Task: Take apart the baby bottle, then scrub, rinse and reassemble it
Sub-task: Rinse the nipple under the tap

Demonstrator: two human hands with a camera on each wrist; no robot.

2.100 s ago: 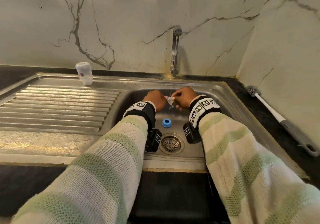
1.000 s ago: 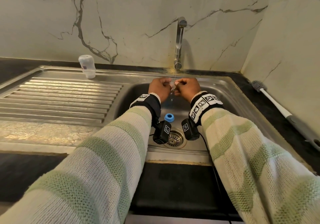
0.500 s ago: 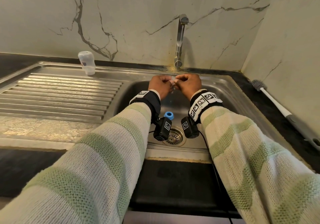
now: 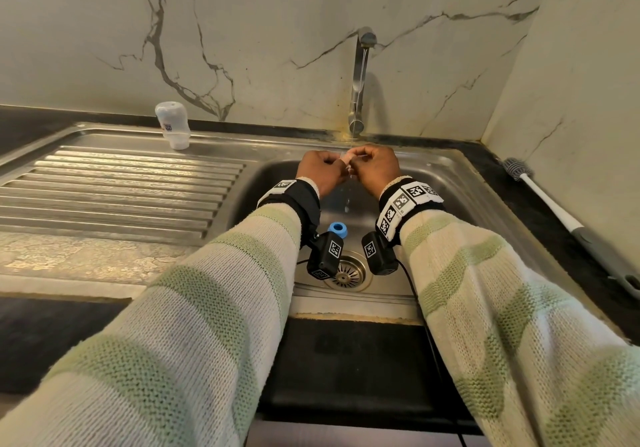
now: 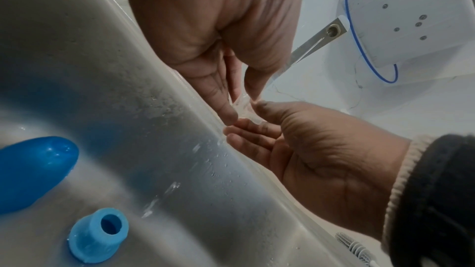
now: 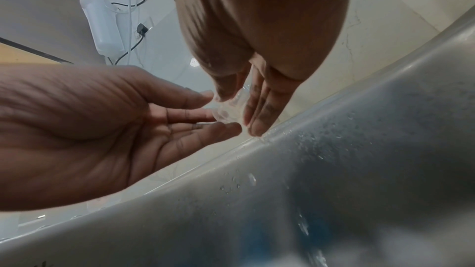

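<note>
Both hands have moved up and back toward the tap (image 4: 360, 76) compared with a moment ago. Before, they were lower over the sink bowl; now they sit right under the thin stream of water. The left hand (image 4: 320, 169) and the right hand (image 4: 375, 166) are close together, and each one pinches the same small clear soft piece, the teat (image 6: 230, 109), between thumb and fingertips. Water runs over it and drips down. I think this means the teat is being rinsed, so the scrubbing of this part looks done.

The other parts wait. The blue ring (image 4: 336, 229) lies on the sink floor, near the drain (image 4: 347, 275). A bigger blue piece (image 5: 33, 170) lies just beside the ring; only the left wrist view shows it. The white bottle (image 4: 172, 124) stands upside down at the far edge of the ribbed draining board (image 4: 114, 187), well to the left. So nothing is put back together yet.

The sink (image 4: 460, 183) is shiny steel and wet with drops. A dark tabletop (image 4: 540, 211) runs around it. On the right a long brush (image 4: 568, 218) lies on the tabletop. The wall (image 4: 242, 31) behind is pale marble with dark veins.
</note>
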